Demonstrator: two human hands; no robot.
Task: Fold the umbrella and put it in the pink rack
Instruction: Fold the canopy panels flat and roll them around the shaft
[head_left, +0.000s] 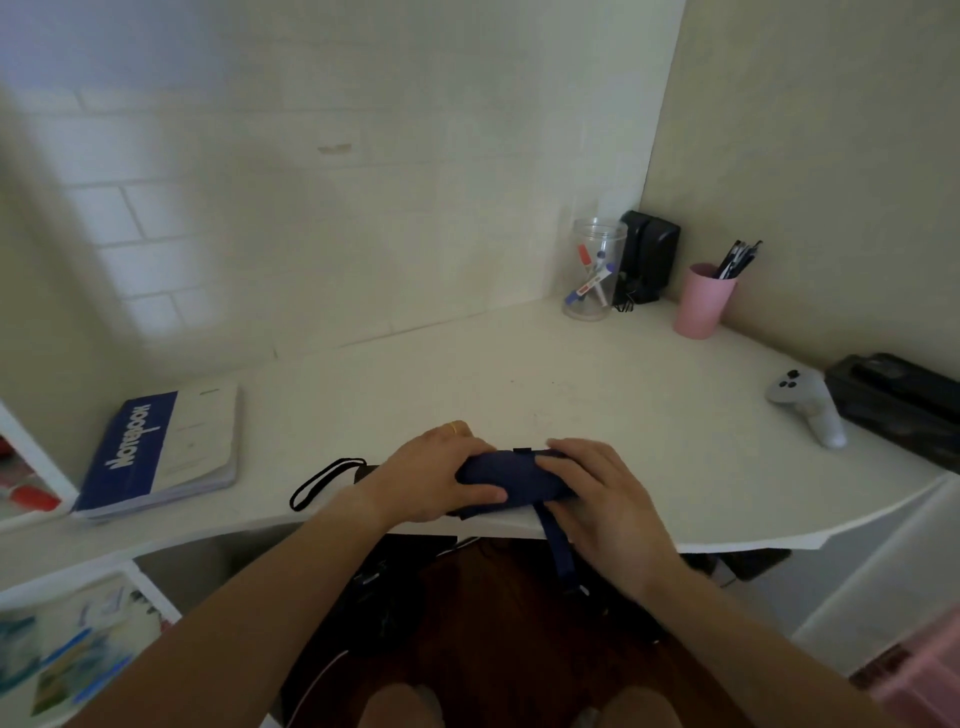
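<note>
Nearest, two bare forearms reaching in from the bottom edge over a dark floor. At the front edge of the white desk (597, 374), a folded navy umbrella (511, 475) lying crosswise, gripped at both ends: left hand (434, 475) curled over its left part, thumb along the near side, fingers wrapped over the far side, a gold ring on one finger; right hand (602, 499) cupped over its right end, fingertips pressing into the fabric. A navy closure strap (558, 545) dangling from the bundle past the desk edge, just beside the right palm. A black wrist loop (324, 480) trailing left from the handle end, flat on the desk. Further left, a blue-and-white notebook (161, 452) lying near the desk's left side. Off to the right, a white game controller (805, 405) beside a black case (898, 402). At the far corner, a clear jar (595, 270) of markers, a black speaker (649, 254) touching or just behind it, and a pink cup (704, 301) holding dark pens. At the lower right frame edge, a blurred pink shape (930, 670), too indistinct to identify.
</note>
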